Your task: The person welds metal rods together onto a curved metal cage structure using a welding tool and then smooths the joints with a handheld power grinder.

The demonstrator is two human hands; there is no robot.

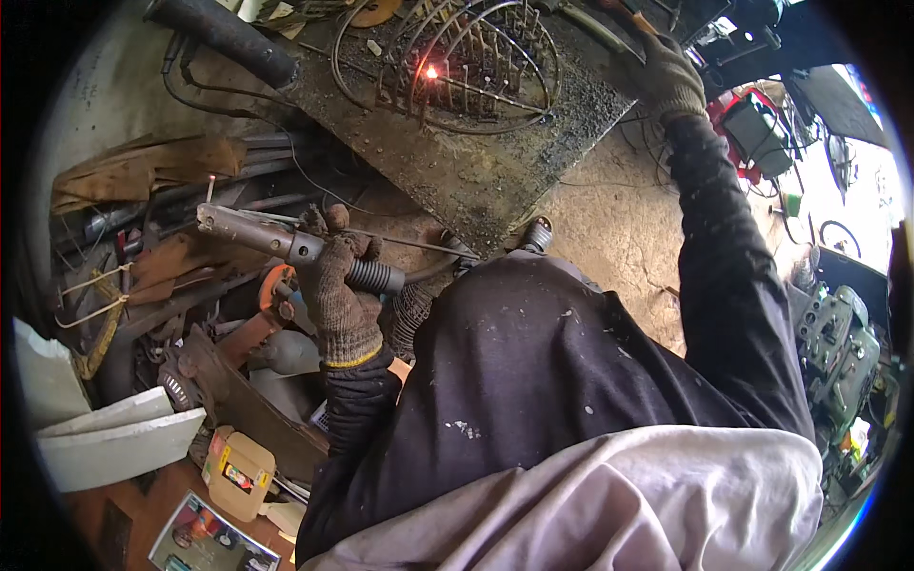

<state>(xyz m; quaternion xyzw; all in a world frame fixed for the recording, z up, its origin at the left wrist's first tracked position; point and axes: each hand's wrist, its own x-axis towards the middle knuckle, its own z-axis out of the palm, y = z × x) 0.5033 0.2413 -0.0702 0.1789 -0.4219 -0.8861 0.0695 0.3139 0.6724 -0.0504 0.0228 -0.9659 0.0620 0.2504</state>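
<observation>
My left hand (338,295), in a knitted work glove, is closed around a welding electrode holder (252,233). A short thin rod stub stands up near its far end, and a cable runs from its ribbed grip. On the dirty metal table ahead lies a round metal rod frame (486,62) with curved bars across it. One spot on the frame glows red-hot. At the table's far right corner my right hand (671,81), also gloved, looks closed; what it grips is hard to make out. A long, narrow bar (592,27) lies just left of it.
A thick dark pipe (224,43) stands at the table's left edge. Metal stock and an orange-rimmed tool (276,285) crowd the left side. White boards (119,443) and a yellow jug (238,474) are lower left. Machinery (838,352) stands at right.
</observation>
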